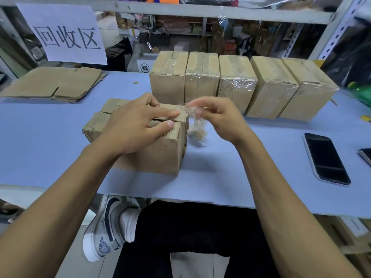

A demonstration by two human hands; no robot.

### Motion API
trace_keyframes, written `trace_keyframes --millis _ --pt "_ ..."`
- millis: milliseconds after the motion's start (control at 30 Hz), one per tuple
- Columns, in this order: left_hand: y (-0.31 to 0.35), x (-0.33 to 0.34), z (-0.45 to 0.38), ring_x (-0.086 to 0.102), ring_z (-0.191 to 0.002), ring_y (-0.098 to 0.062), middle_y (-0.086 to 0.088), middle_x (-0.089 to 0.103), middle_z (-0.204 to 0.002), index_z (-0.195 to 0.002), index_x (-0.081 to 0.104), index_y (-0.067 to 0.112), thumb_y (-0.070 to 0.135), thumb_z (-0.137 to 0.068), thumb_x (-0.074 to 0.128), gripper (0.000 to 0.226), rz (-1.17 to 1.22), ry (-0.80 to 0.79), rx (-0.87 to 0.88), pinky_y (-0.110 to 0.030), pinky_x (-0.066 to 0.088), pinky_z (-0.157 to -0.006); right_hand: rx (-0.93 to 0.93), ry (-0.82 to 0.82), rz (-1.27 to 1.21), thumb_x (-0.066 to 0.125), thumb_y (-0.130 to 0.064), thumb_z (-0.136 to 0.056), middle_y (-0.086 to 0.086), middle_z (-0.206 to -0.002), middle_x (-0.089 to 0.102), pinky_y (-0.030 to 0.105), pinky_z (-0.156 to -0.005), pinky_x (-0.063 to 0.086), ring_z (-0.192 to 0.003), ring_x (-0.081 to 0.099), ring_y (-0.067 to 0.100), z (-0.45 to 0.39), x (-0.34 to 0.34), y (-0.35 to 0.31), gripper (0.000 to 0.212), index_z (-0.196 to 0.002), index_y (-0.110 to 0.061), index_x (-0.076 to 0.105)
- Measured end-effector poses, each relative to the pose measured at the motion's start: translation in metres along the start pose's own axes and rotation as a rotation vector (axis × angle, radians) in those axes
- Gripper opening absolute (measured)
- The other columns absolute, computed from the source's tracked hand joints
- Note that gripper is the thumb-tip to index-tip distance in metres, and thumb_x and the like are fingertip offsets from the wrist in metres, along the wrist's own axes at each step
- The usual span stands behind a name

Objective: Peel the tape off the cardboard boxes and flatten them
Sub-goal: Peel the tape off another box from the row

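Two hands work: left hand presses the brown cardboard box; right hand pinches crumpled clear tape off its right edge.

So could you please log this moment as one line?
left hand steadies box | right hand peels tape

Count, cardboard boxes still assembled: 6. One box under the left hand; five taped boxes in a row beyond both hands: first, second, third, fourth, fifth.
Flattened cardboard: 1 stack, far left of the left hand; sheet number cannot be told.
Peeled tape: 1 strip, pinched in the right hand.
Phones: 2, right of the right hand; one whole, one cut by the frame edge.
Paper signs: 1, above the left hand.
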State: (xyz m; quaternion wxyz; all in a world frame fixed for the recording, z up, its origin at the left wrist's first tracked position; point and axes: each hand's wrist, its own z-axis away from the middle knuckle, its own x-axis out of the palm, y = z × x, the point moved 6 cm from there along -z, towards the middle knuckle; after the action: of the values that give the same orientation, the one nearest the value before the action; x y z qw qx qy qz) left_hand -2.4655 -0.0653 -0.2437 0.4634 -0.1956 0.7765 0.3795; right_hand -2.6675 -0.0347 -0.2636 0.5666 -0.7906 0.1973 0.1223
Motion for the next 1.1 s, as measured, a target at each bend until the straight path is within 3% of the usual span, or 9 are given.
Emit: trace_keyframes --millis 133,233,333,433,500,567,700,867,1100 --pt "0.0 -0.002 -0.001 0.05 -0.087 -0.006 0.017 0.046 -0.098 -0.12 0.064 0.057 0.072 -0.078 0.038 0.052 0.002 0.01 -0.011 -0.031 0.037 -0.071 0.015 0.067 0.197 0.055 -0.006 -0.1 -0.014 -0.094 0.07 0.019 -0.083 0.046 -0.087 0.061 0.0 -0.002 -0.005 -0.001 0.025 -0.116 -0.018 0.071" --pt "0.001 -0.004 0.0 0.049 -0.083 -0.004 0.015 0.047 -0.097 -0.119 0.065 0.055 0.071 -0.079 0.04 0.05 0.009 0.012 -0.015 -0.03 0.036 -0.067 0.125 0.174 0.156 0.05 -0.011 -0.103 -0.01 -0.089 0.066 0.024 -0.076 0.043 -0.079 0.057 0.001 0.002 0.002 -0.001 0.019 -0.117 -0.022 0.055" --pt "0.0 -0.005 0.001 0.048 -0.08 -0.004 0.016 0.047 -0.096 -0.118 0.067 0.054 0.071 -0.078 0.041 0.05 0.019 0.008 -0.026 -0.029 0.032 -0.065 0.138 0.226 0.086 0.046 -0.012 -0.104 -0.008 -0.12 0.06 0.026 -0.098 0.042 -0.111 0.056 0.005 -0.001 0.006 -0.007 0.022 -0.109 -0.015 0.067" --pt "0.0 -0.005 0.001 0.049 -0.081 -0.005 0.016 0.048 -0.094 -0.116 0.068 0.054 0.07 -0.079 0.044 0.047 0.029 0.011 -0.028 -0.03 0.038 -0.065 0.212 0.167 0.03 0.059 -0.03 -0.1 -0.013 -0.118 0.045 0.016 -0.102 0.034 -0.121 0.045 0.007 -0.006 0.008 -0.01 0.015 -0.106 -0.028 0.073" --pt "-0.002 -0.006 -0.001 0.052 -0.082 -0.006 0.016 0.049 -0.094 -0.115 0.069 0.054 0.07 -0.079 0.047 0.046 0.04 0.011 -0.037 -0.032 0.044 -0.066 0.221 0.054 0.136 0.07 -0.03 -0.092 -0.012 -0.114 0.051 0.012 -0.096 0.037 -0.114 0.049 0.007 -0.013 0.012 -0.009 0.026 -0.118 -0.026 0.071" --pt "-0.003 -0.005 -0.002 0.053 -0.084 -0.006 0.016 0.049 -0.094 -0.115 0.069 0.054 0.07 -0.079 0.048 0.045 0.049 0.012 -0.048 -0.034 0.046 -0.066 0.265 -0.013 -0.004 0.072 -0.019 -0.092 -0.007 -0.11 0.065 0.018 -0.092 0.045 -0.103 0.059 0.006 -0.021 0.016 -0.003 0.037 -0.128 -0.019 0.067" --pt "-0.004 -0.006 -0.001 0.053 -0.087 -0.003 0.017 0.051 -0.098 -0.114 0.069 0.055 0.072 -0.079 0.048 0.044 0.051 0.014 -0.057 -0.033 0.045 -0.066 0.382 -0.019 -0.404 0.066 -0.001 -0.093 0.001 -0.085 0.073 0.025 -0.08 0.054 -0.08 0.065 0.011 -0.037 0.019 0.008 0.009 -0.098 -0.008 0.069" --pt "-0.004 -0.005 -0.001 0.054 -0.092 -0.001 0.022 0.05 -0.106 -0.116 0.066 0.058 0.073 -0.078 0.046 0.045 0.075 -0.015 -0.078 -0.032 0.045 -0.069 0.485 0.026 -0.41 0.06 -0.002 -0.098 0.024 -0.093 0.071 0.03 -0.069 0.057 -0.078 0.065 0.022 -0.048 0.024 0.018 0.014 -0.089 -0.004 0.071" --pt "-0.002 -0.006 0.003 0.055 -0.086 -0.003 0.02 0.05 -0.103 -0.111 0.07 0.053 0.07 -0.08 0.049 0.041 0.068 0.019 -0.065 -0.033 0.048 -0.066 0.497 0.377 -0.323 0.061 -0.001 -0.095 0.008 -0.077 0.068 0.025 -0.061 0.054 -0.071 0.063 0.018 -0.048 -0.027 0.046 0.025 -0.077 -0.014 0.07"
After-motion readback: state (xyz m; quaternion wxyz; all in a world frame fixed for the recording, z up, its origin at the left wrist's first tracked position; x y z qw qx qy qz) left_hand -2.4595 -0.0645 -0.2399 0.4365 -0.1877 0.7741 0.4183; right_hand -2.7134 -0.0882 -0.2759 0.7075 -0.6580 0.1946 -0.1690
